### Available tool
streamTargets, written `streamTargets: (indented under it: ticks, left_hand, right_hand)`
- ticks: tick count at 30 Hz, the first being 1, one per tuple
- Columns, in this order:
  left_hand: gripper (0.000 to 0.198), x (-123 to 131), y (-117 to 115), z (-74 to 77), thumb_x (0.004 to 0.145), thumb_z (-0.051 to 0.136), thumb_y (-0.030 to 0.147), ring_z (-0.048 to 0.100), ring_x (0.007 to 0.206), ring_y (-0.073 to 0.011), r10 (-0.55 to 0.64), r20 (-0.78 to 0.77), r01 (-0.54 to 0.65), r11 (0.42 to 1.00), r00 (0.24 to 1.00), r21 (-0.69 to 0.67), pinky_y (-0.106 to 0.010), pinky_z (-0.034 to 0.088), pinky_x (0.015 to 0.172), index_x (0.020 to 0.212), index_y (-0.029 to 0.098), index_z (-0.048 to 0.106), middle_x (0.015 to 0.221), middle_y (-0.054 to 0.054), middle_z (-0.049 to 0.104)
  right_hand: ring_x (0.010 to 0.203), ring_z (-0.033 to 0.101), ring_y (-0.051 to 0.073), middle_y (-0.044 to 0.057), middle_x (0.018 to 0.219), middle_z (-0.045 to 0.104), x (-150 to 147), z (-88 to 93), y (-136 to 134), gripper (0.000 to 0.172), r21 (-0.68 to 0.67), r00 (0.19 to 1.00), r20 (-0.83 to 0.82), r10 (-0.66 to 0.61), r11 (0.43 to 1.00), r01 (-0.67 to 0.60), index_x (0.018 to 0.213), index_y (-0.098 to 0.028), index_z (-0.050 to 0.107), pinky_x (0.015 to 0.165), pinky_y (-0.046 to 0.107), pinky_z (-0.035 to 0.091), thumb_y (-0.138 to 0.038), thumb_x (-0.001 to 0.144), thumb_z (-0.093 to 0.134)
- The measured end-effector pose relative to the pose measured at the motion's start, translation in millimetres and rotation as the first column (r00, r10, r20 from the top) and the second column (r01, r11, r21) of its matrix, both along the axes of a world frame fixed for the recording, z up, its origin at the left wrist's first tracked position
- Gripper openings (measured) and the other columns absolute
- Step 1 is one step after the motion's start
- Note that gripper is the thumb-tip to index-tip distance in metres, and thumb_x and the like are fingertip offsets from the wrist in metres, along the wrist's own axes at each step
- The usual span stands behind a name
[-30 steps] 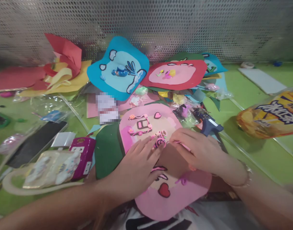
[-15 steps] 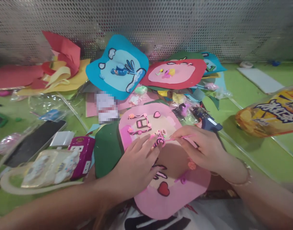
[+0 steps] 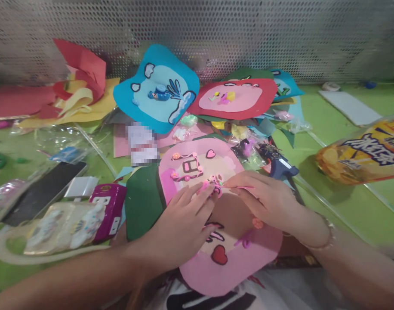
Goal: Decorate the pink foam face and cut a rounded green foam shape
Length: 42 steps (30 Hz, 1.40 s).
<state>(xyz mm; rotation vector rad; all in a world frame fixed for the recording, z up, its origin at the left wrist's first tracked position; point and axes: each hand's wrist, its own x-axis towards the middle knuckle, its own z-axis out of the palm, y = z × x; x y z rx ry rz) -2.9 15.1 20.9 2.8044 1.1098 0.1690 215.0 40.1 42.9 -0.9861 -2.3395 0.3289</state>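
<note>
A pink card (image 3: 229, 275) with rounded corners lies before me, decorated with hearts, small orange flowers and a framed shape. Near its middle sits a small pink and dark clay figure (image 3: 217, 180), partly covered by fingers. My left hand (image 3: 187, 215) rests on the card, fingers stretched out, their tips touching the figure. Between thumb and fingers, my right hand (image 3: 271, 198) pinches a thin pink stick (image 3: 244, 187), its tip pointing left beside the figure. What the stick's tip touches is too small to tell.
Behind the card lie a blue card (image 3: 124, 92) and a red card (image 3: 268, 92). On the left are a phone (image 3: 44, 193), a white charger (image 3: 81, 188) and a purple device (image 3: 111, 198). A drink bottle (image 3: 361, 150) lies right. A perforated metal panel (image 3: 197, 26) stands behind.
The stick and my right fingertips have shifted slightly left and down. My left fingers have moved a little over the figure. The view has turned slightly.
</note>
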Motion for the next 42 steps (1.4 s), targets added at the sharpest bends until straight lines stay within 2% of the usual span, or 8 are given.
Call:
streamTargets:
  ticks: [9,15,18,21,25,32,36,42]
  left_hand:
    - [0.053,0,0,-0.5,0.091,0.037,0.044,0.031,0.133,-0.0259,0.006,0.002,-0.006,1.000,1.000,-0.028,-0.042,0.031,0.107,0.137,0.018,0.039,0.138,-0.009,0.044]
    - [0.056,0,0,-0.9,0.091,0.036,0.046,0.031,0.132,-0.0260,0.009,-0.002,-0.009,1.000,1.000,-0.026,-0.042,0.031,0.107,0.140,0.017,0.035,0.140,-0.009,0.043]
    - [0.055,1,0,-1.2,0.091,0.036,0.046,0.032,0.132,-0.0262,0.016,-0.014,-0.016,1.000,1.000,-0.027,-0.042,0.032,0.107,0.138,0.018,0.037,0.140,-0.010,0.043]
    - [0.056,1,0,-1.7,0.092,0.035,0.046,0.033,0.131,-0.0262,0.017,-0.024,-0.018,0.999,1.000,-0.029,-0.042,0.032,0.106,0.140,0.018,0.035,0.141,-0.010,0.042]
    - [0.056,1,0,-1.7,0.092,0.033,0.045,0.030,0.133,-0.0253,0.005,-0.025,-0.006,1.000,1.000,-0.025,-0.040,0.030,0.107,0.142,0.018,0.032,0.144,-0.008,0.038]
    - [0.056,1,0,-2.1,0.092,0.033,0.048,0.030,0.133,-0.0257,0.018,-0.041,-0.020,0.999,0.999,-0.043,-0.041,0.030,0.106,0.141,0.020,0.033,0.144,-0.008,0.039]
    - [0.055,1,0,-2.6,0.092,0.032,0.048,0.029,0.134,-0.0252,0.011,-0.032,-0.012,0.999,0.999,-0.035,-0.041,0.030,0.107,0.140,0.020,0.034,0.145,-0.008,0.037]
    - [0.056,1,0,-2.6,0.092,0.032,0.048,0.030,0.134,-0.0255,0.015,-0.036,-0.016,0.999,0.999,-0.043,-0.041,0.030,0.107,0.140,0.021,0.034,0.144,-0.008,0.038]
  right_hand:
    - [0.084,0.064,0.015,0.005,0.091,0.068,-1,2.3,-1,0.027,-0.008,0.999,0.053,0.011,1.000,-0.011,0.100,-0.021,0.062,0.073,0.029,0.054,-0.011,0.089,0.039]
    - [0.094,0.061,0.018,0.008,0.101,0.065,4,-3.4,0,0.027,-0.005,1.000,-0.016,-0.014,1.000,0.014,0.106,-0.020,0.056,0.078,0.033,0.051,-0.010,0.088,0.039]
    - [0.080,0.060,0.016,0.007,0.093,0.063,5,-3.9,1,0.038,0.002,0.984,0.176,-0.023,1.000,0.023,0.113,-0.020,0.055,0.064,0.027,0.049,-0.004,0.084,0.037]
    - [0.064,0.055,0.015,0.004,0.085,0.062,5,-5.3,2,0.053,0.006,0.910,0.413,-0.035,0.999,0.036,0.126,-0.020,0.049,0.049,0.025,0.039,0.001,0.078,0.038]
    - [0.054,0.049,0.013,0.000,0.073,0.062,6,-7.9,4,0.062,0.016,0.840,0.540,-0.058,0.998,0.058,0.129,-0.026,0.046,0.044,0.026,0.026,0.002,0.074,0.042]
    - [0.054,0.046,0.012,0.001,0.061,0.057,6,-5.1,5,0.020,-0.027,0.821,0.564,-0.086,0.992,0.123,0.090,-0.019,0.061,0.050,0.028,0.020,-0.013,0.084,0.043]
    - [0.058,0.045,0.012,0.002,0.064,0.057,3,-3.4,4,0.024,-0.028,0.813,0.572,-0.110,0.988,0.154,0.087,-0.020,0.060,0.052,0.028,0.019,-0.023,0.091,0.037]
    - [0.056,0.042,0.012,0.001,0.064,0.056,4,-7.2,5,0.022,-0.054,0.793,0.603,-0.092,0.987,0.155,0.085,-0.020,0.060,0.052,0.028,0.017,-0.019,0.089,0.038]
